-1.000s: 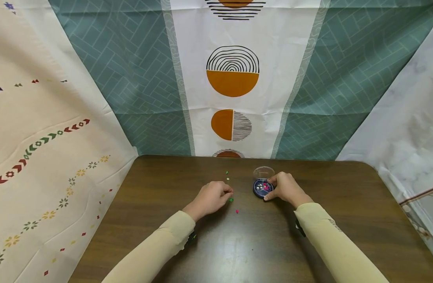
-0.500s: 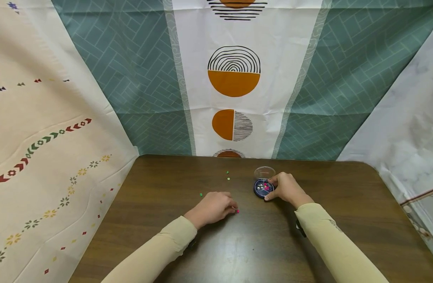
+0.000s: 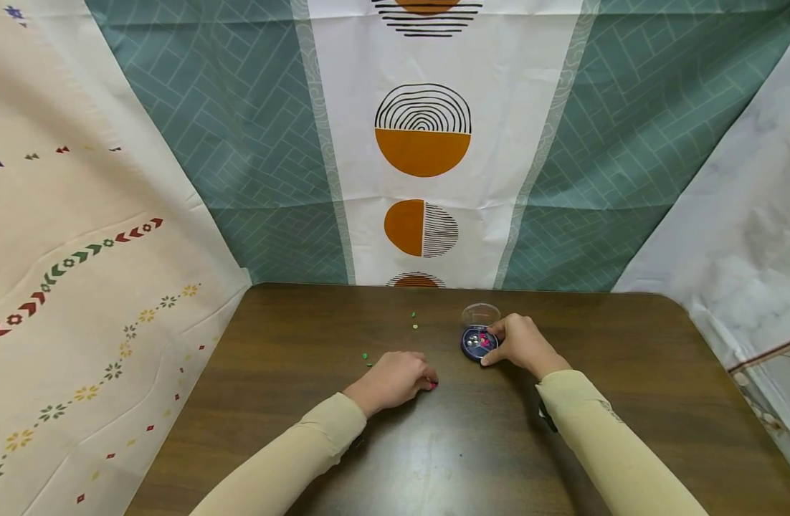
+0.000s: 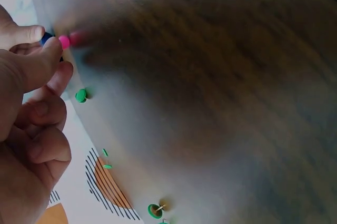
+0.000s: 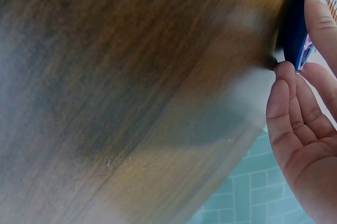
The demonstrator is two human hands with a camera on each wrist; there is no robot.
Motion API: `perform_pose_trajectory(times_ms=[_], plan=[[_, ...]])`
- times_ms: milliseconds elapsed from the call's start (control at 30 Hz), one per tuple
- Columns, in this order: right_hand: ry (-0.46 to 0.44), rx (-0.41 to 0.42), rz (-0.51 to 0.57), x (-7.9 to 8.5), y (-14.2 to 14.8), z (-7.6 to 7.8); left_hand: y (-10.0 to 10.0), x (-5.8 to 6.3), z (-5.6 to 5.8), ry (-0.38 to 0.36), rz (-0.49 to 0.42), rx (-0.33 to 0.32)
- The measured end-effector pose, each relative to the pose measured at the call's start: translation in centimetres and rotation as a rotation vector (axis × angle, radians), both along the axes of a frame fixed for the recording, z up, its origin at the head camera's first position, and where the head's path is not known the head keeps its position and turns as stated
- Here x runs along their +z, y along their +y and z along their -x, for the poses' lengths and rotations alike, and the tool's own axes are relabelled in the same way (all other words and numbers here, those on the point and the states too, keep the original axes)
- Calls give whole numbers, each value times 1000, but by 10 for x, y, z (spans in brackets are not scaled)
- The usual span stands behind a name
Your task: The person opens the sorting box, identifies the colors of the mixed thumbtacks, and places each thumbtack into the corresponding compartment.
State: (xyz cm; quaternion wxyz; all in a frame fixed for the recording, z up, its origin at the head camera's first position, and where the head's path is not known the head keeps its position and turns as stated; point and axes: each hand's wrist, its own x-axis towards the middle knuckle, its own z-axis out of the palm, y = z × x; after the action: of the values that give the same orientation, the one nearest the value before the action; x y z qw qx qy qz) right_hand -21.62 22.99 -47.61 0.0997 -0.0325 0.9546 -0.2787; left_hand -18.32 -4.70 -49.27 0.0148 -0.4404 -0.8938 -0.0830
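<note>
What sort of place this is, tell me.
Probably an indoor space set up as a tabletop work spot: patterned cloth hangs behind a brown table, and an open round case sits on it.

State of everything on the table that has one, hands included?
Round case: open, silver and pink pieces inside
Clear lid: raised
Right hand: gripping the case
Left hand: at the outside pink piece, grip unclear
Green tacks: loose on the table
</note>
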Motion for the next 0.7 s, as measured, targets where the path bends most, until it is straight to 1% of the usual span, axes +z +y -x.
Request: perform_pose_trajectory(times_ms=[267,567,700], plan=[[-11,-4,3,1,0,0,1,-5,1,-19,12,14],[13,11,1,0,0,1,0,-7,0,27,19,23],[7,4,4,-1,1,1,0,-8,-1,32,25,36]])
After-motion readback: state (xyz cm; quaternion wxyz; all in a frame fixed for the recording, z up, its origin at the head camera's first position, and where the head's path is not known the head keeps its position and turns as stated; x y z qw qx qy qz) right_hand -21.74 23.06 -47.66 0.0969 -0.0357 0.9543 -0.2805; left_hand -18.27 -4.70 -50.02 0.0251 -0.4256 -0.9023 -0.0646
